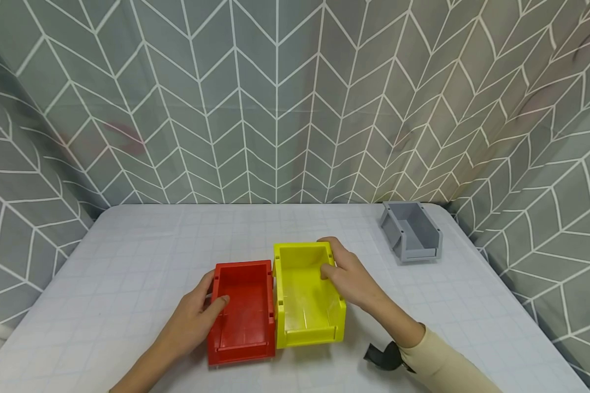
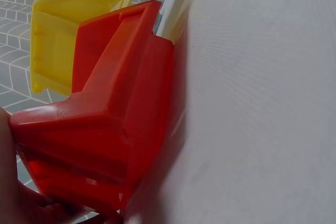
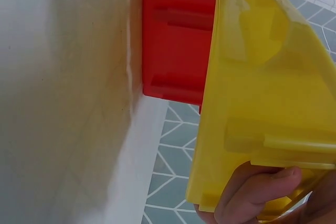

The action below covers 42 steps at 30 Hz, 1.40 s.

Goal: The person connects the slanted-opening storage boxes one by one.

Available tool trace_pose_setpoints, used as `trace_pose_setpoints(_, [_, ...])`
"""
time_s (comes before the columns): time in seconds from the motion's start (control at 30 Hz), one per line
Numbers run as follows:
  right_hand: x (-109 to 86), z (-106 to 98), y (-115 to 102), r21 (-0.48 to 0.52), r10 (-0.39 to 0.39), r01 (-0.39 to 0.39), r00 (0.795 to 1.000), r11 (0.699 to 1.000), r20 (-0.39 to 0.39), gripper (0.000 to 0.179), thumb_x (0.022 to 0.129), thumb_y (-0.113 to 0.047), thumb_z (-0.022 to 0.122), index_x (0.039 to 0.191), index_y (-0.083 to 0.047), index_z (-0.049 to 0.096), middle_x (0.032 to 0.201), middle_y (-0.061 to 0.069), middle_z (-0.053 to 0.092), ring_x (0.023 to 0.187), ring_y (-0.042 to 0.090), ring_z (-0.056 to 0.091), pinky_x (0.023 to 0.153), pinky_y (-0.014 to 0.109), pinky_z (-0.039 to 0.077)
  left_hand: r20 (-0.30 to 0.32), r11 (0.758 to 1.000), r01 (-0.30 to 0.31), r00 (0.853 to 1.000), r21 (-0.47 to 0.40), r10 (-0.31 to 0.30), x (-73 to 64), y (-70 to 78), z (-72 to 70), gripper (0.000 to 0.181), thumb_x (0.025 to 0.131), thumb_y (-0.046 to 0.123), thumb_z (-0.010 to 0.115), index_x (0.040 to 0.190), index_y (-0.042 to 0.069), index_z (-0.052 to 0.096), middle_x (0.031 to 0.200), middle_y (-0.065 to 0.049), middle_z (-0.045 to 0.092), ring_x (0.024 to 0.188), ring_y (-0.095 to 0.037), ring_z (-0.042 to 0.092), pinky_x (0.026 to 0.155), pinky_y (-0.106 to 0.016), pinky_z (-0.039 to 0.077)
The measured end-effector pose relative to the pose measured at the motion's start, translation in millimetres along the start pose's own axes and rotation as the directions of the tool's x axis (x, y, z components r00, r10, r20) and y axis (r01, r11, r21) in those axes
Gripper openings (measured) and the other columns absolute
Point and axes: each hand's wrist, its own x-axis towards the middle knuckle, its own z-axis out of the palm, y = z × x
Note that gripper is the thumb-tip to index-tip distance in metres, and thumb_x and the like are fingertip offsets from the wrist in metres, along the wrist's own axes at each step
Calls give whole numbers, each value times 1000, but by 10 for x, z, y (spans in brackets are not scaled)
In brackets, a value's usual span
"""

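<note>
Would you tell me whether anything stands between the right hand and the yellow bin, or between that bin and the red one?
Nothing visible does: the right hand grips the yellow bin directly, and the red bin is alongside with no other object between them.

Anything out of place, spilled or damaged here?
No spill or damage shows. The only oddity is a black curved piece at the right sleeve, its purpose unclear. The yellow bin is held off the table, higher than the red bin.
</note>
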Motion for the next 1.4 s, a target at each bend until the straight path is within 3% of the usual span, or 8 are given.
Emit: trace_pose_setpoints(1.4, [-22, -55, -39, -14, -25, 26, 999, 1000, 28, 57, 90, -2, 50, 147, -6, 45, 123, 18, 63, 80, 25, 64, 69, 40, 60, -6, 1000, -6, 1000, 17, 6, 1, 4, -1, 59, 104, 15, 60, 158, 9, 36, 141, -19, 57, 110, -31, 67, 74, -35, 62])
